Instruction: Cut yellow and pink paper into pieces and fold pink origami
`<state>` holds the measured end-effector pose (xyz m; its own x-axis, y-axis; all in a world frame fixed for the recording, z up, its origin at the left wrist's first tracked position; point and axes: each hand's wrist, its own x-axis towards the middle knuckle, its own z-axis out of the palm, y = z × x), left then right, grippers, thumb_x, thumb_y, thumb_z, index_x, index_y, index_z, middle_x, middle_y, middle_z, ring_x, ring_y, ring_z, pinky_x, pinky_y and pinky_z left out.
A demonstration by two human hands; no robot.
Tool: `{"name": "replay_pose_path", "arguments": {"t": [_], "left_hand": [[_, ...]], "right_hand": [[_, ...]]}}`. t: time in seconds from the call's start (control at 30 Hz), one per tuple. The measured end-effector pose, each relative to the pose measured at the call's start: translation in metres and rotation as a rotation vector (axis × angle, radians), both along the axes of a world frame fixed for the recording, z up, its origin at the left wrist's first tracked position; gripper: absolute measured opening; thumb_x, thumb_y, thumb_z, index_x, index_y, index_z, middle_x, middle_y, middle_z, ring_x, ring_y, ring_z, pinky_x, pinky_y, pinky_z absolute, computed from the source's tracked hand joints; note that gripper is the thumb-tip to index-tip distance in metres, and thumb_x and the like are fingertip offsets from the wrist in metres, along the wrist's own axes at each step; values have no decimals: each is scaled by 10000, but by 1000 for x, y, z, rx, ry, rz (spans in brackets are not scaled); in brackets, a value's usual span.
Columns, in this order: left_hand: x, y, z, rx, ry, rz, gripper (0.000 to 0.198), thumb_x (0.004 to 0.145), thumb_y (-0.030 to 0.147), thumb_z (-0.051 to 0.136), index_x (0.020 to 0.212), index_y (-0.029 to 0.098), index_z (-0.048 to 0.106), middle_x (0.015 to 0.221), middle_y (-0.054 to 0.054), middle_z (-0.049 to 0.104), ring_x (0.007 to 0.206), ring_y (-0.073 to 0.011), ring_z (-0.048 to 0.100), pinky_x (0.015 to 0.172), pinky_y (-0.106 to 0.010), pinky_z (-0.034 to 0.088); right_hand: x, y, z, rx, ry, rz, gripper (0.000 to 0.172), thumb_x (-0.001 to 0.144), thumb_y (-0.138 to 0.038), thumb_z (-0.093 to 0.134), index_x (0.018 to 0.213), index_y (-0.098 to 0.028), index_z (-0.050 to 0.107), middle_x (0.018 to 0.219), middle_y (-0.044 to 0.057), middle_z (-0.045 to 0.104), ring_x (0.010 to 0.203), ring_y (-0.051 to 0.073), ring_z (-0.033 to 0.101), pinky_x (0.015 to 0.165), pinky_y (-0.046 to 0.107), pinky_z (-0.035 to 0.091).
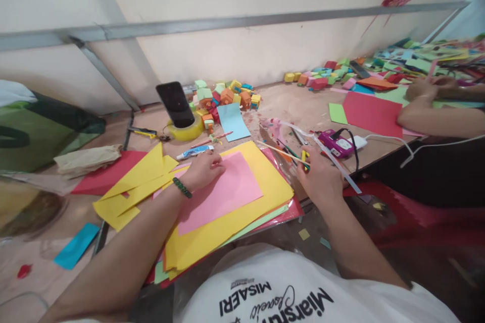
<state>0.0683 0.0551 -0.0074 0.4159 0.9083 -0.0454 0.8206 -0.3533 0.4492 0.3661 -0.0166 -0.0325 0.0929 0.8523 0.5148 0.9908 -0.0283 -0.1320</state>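
Observation:
My left hand (203,169), with a dark green bead bracelet on its wrist, rests on a pink paper sheet (231,186), its fingers loosely bent and apart. Beneath the pink sheet lies a stack of yellow paper (261,202), with green and red sheets showing at its edges. To the right of the stack, the fingers of my right hand (322,176) are closed around a small yellow-and-green tool (304,157), whose kind I cannot make out. A thin wooden stick (278,150) reaches to these fingers; whether they grip it is unclear.
A phone (176,104) stands in a yellow tape roll (187,128) beside piled paper cubes (227,96). Nearby are a blue sheet (234,122), a tube (195,152) and a yellow-handled cutter (143,132). A purple power strip (335,143) lies right, before another person's arms (439,116).

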Motion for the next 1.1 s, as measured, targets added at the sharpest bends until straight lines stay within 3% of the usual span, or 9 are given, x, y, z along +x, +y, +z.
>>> {"name": "replay_pose_path", "arguments": {"t": [0.2, 0.3, 0.4, 0.53, 0.67, 0.8, 1.1], "left_hand": [[0, -4, 8, -58, -119, -19, 233, 777, 403, 463, 682, 199, 521, 669, 0, 545, 639, -169, 531, 593, -283, 439], [0, -5, 10, -97, -232, -28, 285, 761, 475, 494, 726, 196, 537, 697, -2, 559, 622, -160, 525, 578, -278, 455], [1, -5, 10, -115, -315, -37, 325, 751, 518, 521, 722, 195, 535, 749, -18, 589, 672, -173, 550, 633, -299, 492], [1, -5, 8, -76, -325, -26, 332, 757, 531, 527, 725, 201, 542, 809, -46, 641, 830, -231, 597, 793, -369, 509], [1, -5, 4, -74, -321, -15, 344, 754, 551, 529, 741, 208, 560, 933, -73, 674, 954, -262, 606, 903, -412, 484], [4, -5, 3, -66, -329, -26, 370, 758, 571, 534, 720, 204, 550, 1022, -91, 671, 998, -262, 605, 954, -420, 460], [5, -4, 4, 1, -289, -60, 344, 801, 523, 489, 702, 197, 536, 1066, -113, 647, 989, -239, 605, 947, -379, 450]], "right_hand": [[15, -14, -14, 80, -26, 62, 291, 895, -251, 497, 1153, -167, 602, 983, 84, 737, 846, 229, 679, 677, 295, 472], [27, -31, -20, 134, -41, -13, 301, 934, -320, 483, 1176, -183, 599, 1017, 75, 742, 830, 225, 693, 631, 282, 465], [35, -47, -23, 160, -22, -56, 300, 947, -357, 462, 1135, -177, 612, 1044, 95, 737, 791, 223, 701, 602, 283, 465], [37, -66, -28, 102, 112, -14, 302, 957, -338, 397, 1099, -171, 605, 1045, 148, 724, 846, 265, 699, 684, 342, 506], [20, -77, -25, 113, 318, 110, 248, 921, -404, 446, 948, -241, 632, 878, 119, 725, 799, 264, 687, 733, 375, 540], [2, -70, -15, -52, 516, 258, 201, 897, -392, 502, 937, -246, 634, 856, 63, 722, 734, 220, 678, 698, 336, 556], [13, -40, -4, -312, 559, 543, 155, 880, -321, 554, 919, -204, 649, 882, 32, 711, 797, 185, 669, 744, 294, 527]]}}
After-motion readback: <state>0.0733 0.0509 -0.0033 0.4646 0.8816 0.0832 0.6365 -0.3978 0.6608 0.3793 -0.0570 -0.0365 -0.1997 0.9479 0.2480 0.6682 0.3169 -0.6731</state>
